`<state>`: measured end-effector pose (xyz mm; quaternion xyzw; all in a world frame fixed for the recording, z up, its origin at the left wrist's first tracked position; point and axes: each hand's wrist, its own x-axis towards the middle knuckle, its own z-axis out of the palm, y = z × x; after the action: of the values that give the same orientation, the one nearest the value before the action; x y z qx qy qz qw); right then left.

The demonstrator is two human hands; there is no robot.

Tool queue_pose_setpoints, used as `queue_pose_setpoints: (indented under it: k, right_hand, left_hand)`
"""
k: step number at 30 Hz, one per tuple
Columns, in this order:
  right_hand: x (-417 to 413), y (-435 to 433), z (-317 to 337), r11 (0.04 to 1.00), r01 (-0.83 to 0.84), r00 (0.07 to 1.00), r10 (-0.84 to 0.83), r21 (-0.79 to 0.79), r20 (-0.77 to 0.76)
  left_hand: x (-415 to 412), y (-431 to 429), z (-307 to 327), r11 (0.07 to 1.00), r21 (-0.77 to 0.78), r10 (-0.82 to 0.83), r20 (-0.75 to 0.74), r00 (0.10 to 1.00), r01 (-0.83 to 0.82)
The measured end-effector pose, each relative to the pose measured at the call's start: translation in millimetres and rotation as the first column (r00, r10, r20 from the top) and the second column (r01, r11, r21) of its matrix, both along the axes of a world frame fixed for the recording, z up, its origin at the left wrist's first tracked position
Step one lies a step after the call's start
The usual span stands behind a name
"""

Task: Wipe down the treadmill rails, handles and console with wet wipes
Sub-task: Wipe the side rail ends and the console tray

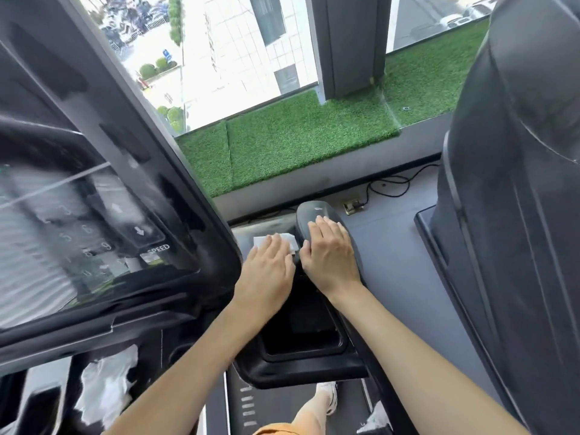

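White wet wipe [290, 241], flattened on the dark treadmill frame [248, 228] between glossy console [94, 221] and rounded black handle [315, 208].

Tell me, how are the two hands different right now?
The left hand presses a white wipe flat; the right hand shows no wipe. The left hand lies beside the black handle; the right hand rests on top of it. Both lie palm down with fairly straight fingers, side by side.
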<state>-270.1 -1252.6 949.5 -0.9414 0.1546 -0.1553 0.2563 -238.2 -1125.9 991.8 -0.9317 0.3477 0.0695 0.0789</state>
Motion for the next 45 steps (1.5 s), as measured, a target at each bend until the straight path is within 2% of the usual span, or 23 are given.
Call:
queue_pose_setpoints:
  k: [1,3,5,7,8,10,13,14,16,18,19,21,23,25,28,31,33,36,38,41,45]
  right_hand:
    - [-0.2,0.1,0.5,1.0,-0.001,1.0,0.001,0.006,0.004]
    - [-0.7,0.4,1.1,1.0,-0.002,1.0,0.002,0.021,0.008]
    - [-0.4,0.5,1.4,0.999,-0.006,1.0,0.006,0.041,0.005]
    - [-0.9,0.6,0.7,0.999,-0.005,1.0,0.005,0.051,-0.001]
    - [-1.6,0.4,0.0,0.999,-0.006,1.0,0.006,0.053,-0.004]
    - [-1.6,0.1,0.0,0.998,-0.008,1.0,0.008,0.059,-0.003]
    - [-0.4,0.4,1.1,0.997,0.0,1.0,-0.001,0.079,0.015]
    - [-0.7,0.3,0.5,0.997,-0.001,1.0,-0.001,0.08,0.021]
    - [-2.1,0.2,-0.1,0.997,-0.007,1.0,0.006,0.074,0.022]
    - [-3.0,0.3,0.2,0.997,-0.009,1.0,0.008,0.081,0.015]
    - [-3.7,0.2,-0.2,0.996,-0.009,1.0,0.008,0.084,0.013]
    - [-4.1,0.3,-0.8,0.997,-0.007,1.0,0.006,0.079,0.013]
    - [-3.8,0.7,0.0,0.996,-0.013,1.0,0.012,0.086,0.008]
    - [-4.4,0.2,-0.7,0.996,-0.013,1.0,0.013,0.083,0.005]
    - [-6.0,0.8,-1.1,0.997,-0.017,1.0,0.017,0.082,-0.005]
    - [-5.5,0.6,-1.6,0.996,-0.017,1.0,0.018,0.083,-0.006]
    - [-4.7,0.5,-1.1,0.996,-0.013,1.0,0.014,0.084,-0.004]
    - [-4.9,0.8,-0.5,0.997,-0.01,1.0,0.009,0.079,0.006]
    - [-6.1,0.8,-0.9,0.997,-0.01,1.0,0.009,0.074,0.009]
    - [-5.1,0.8,-1.4,0.997,-0.007,1.0,0.005,0.073,0.016]
    - [-2.5,-0.1,-1.5,0.998,-0.01,1.0,0.01,0.065,0.005]
  left_hand:
    - [4.0,-3.3,3.5,0.999,-0.017,0.042,-0.019,0.999,-0.042]
    - [23.9,-11.7,1.9,0.997,0.03,0.063,0.082,0.995,-0.066]
    - [34.3,-22.8,12.4,0.994,0.089,0.042,0.249,0.968,-0.066]
    - [20.1,-19.5,11.1,0.997,0.06,0.024,0.32,0.947,-0.046]
    - [2.9,-10.1,0.8,1.0,0.023,-0.01,0.274,0.962,0.004]
    - [-38.3,9.2,-4.6,0.998,-0.06,0.02,0.149,0.989,-0.011]
    - [-43.1,24.7,-0.9,0.998,-0.026,-0.051,0.174,0.983,0.056]
    - [-33.0,22.3,3.3,0.998,0.001,-0.061,0.232,0.971,0.063]
    - [-11.3,13.5,7.7,1.0,0.007,0.007,0.294,0.956,-0.01]
    - [-23.2,10.0,8.9,0.992,0.021,0.121,0.213,0.97,-0.128]
    - [-40.3,14.2,5.2,0.993,0.01,0.117,0.179,0.977,-0.121]
    - [-72.5,27.1,-4.3,1.0,0.024,0.005,0.165,0.986,-0.009]
    - [-69.9,31.5,-1.3,0.999,0.051,-0.008,0.142,0.99,0.001]
    - [-41.9,19.0,8.7,0.999,0.035,0.035,0.17,0.985,-0.042]
    - [-14.0,9.6,21.0,0.998,0.059,-0.021,0.298,0.954,0.003]
    - [-37.4,28.1,8.6,1.0,-0.013,-0.001,0.273,0.962,0.005]
    - [-54.3,40.3,3.0,0.999,0.029,-0.031,0.187,0.982,0.026]
    - [-27.2,17.3,13.4,0.999,0.038,0.019,0.163,0.986,-0.025]
    - [-5.6,-1.1,22.1,0.988,0.069,0.131,0.083,0.988,-0.136]
    - [-24.3,2.1,24.3,0.961,0.078,0.261,0.063,0.963,-0.265]
    - [-71.4,29.6,10.4,0.99,0.098,0.097,0.002,0.995,-0.097]
